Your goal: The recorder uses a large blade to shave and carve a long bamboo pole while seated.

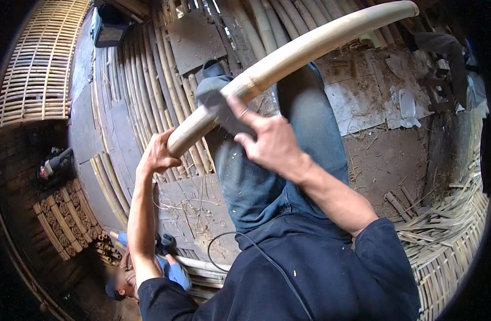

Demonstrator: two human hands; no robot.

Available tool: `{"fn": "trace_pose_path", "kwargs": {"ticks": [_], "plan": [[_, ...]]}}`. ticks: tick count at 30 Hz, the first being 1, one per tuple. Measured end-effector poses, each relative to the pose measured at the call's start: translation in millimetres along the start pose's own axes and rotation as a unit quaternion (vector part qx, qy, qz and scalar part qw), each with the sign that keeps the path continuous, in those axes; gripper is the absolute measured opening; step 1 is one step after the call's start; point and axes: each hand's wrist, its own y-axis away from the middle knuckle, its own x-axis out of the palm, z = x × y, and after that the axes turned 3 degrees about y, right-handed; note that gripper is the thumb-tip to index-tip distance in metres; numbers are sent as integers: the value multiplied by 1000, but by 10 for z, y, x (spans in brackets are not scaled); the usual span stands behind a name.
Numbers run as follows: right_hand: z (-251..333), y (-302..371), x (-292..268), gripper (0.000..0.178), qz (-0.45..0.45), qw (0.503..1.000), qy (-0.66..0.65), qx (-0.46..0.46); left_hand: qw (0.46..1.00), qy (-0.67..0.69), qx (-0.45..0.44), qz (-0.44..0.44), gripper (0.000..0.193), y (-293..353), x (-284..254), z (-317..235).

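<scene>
A thick pale bamboo pole (304, 56) slants across my lap, from the middle left up to the far right. At its near left end, my left hand (160, 154) is wrapped round the pole. My right hand (275, 143) is closed on a broad dark-bladed knife (228, 116), whose handle is hidden in my palm. The blade, slightly smeared by motion, lies across the pole just left of a node. My right index finger stretches along toward the pole, and the thumb rests beside the blade. My legs in blue jeans (310, 120) are under the pole.
Many bamboo poles (149, 75) lie side by side on the floor to the left. A flat board (196, 40) lies beyond. Woven split bamboo (454, 241) is at the right. Another person (176, 273) sits at the lower left, near a bundle of bamboo pieces (66, 219). Shavings litter the floor.
</scene>
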Motion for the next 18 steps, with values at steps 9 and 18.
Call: {"fn": "trace_pose_path", "kwargs": {"ticks": [9, 18], "plan": [[-132, -154, -482, 85, -145, 988, -41, 40, 997, 26, -39, 62, 73, -168, -55, -9], [-149, -172, -552, 85, -137, 988, -52, 51, 995, 36, -38, 81, 77, -157, -60, 148]]}}
